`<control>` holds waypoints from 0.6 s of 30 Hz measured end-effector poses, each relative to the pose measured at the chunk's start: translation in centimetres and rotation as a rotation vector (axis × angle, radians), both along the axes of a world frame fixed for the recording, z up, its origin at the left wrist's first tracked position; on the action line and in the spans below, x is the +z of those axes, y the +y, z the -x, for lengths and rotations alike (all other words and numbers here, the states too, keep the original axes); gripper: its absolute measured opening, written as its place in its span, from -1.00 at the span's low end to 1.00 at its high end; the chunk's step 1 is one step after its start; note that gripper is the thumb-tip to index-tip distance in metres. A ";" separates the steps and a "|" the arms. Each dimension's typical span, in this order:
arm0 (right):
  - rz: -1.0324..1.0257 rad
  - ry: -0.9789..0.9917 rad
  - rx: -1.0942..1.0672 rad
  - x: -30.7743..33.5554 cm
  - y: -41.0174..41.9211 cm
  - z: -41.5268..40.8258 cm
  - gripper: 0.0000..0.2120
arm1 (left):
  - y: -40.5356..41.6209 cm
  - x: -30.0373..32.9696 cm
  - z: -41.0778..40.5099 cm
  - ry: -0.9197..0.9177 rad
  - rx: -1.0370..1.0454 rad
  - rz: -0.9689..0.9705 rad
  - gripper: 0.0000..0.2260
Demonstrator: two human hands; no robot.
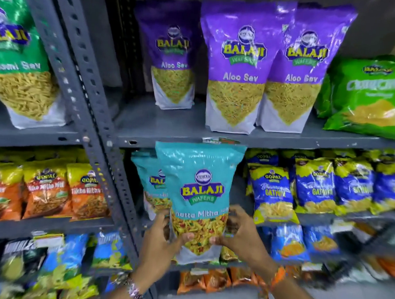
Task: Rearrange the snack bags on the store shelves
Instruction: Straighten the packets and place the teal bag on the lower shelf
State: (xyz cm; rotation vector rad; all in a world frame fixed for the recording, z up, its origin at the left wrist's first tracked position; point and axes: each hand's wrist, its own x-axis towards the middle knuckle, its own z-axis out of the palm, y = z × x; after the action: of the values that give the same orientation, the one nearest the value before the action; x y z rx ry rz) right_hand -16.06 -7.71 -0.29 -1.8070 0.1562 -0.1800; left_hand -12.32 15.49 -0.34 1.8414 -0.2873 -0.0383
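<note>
1. Hands hold one teal snack bag (199, 190) upright in front of the grey shelf rack (95, 112), near the middle of the view.
2. The left hand (162, 241) grips the bag's lower edge at about 7 o'clock, its fingers (182, 236) clamped on the bag, thumb across the front.
3. The right hand (238, 233) grips the lower edge at about 5 o'clock, fingers clamped on the bag too.
4. A second teal bag (149, 181) stands just behind it, at 9 o'clock from the held one.
5. Three purple bags (239, 67) stand upright on the shelf above, at 12 o'clock.
6. A green bag (371, 96) leans beside the purple ones, at 2 o'clock.
7. Blue and yellow bags (313, 187) sit in a row at 3 o'clock.
8. Orange and yellow bags (45, 187) sit at 9 o'clock, past the grey post.
9. A big green bag (21, 48) stands at 10 o'clock.
10. The left wrist wears a beaded band (135, 292); the right wrist wears an orange thread (276, 277).
</note>
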 end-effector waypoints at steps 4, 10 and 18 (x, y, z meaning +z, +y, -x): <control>-0.027 0.137 -0.026 -5.3 -2.4 -0.2 -0.36 | -2.4 -5.5 -0.9 0.119 -0.037 -0.040 -0.30; -0.040 0.249 -0.082 -8.6 -5.6 -2.4 -0.41 | -6.5 -8.3 -3.9 0.222 -0.095 -0.164 -0.47; -0.077 0.218 -0.044 -6.7 -9.6 -10.2 -0.45 | -11.4 -7.2 -11.5 0.145 -0.067 -0.220 -0.24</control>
State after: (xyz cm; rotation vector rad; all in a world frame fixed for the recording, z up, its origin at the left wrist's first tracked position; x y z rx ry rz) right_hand -5.90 -17.31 -7.00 -1.7446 0.3535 -0.0071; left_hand -0.78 4.09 -7.58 2.0346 -0.2510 -0.2576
